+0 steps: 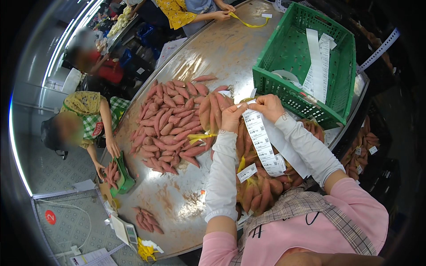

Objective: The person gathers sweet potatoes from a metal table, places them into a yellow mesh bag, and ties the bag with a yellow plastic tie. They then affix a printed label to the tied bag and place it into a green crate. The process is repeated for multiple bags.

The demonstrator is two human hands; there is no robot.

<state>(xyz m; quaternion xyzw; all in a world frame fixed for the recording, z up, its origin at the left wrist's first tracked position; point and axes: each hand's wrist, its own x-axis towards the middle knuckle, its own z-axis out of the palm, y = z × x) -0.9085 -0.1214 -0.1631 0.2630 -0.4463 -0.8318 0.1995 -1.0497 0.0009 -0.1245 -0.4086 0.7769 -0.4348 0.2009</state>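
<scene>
A long strip of white printed labels (261,139) hangs from my two hands, which are close together over the table's near right side. My left hand (233,118) pinches its upper left corner, and my right hand (269,107) grips the top edge beside it. Lower down, the strip folds over itself. Pale backing paper (290,150) hangs behind it, under my right forearm. Beneath are yellow net bags of sweet potatoes (262,195), one with a white label (247,173) on it. Another filled net bag (208,111) with a yellow tie lies just left of my left hand.
Beyond my right hand stands a green crate (277,82) holding label strips (316,66). Loose sweet potatoes (168,119) cover the metal table's middle. At left, a co-worker's hands (112,146) hold a green basket (125,179) near a scale (124,230). Another person's hands (224,13) hold yellow netting.
</scene>
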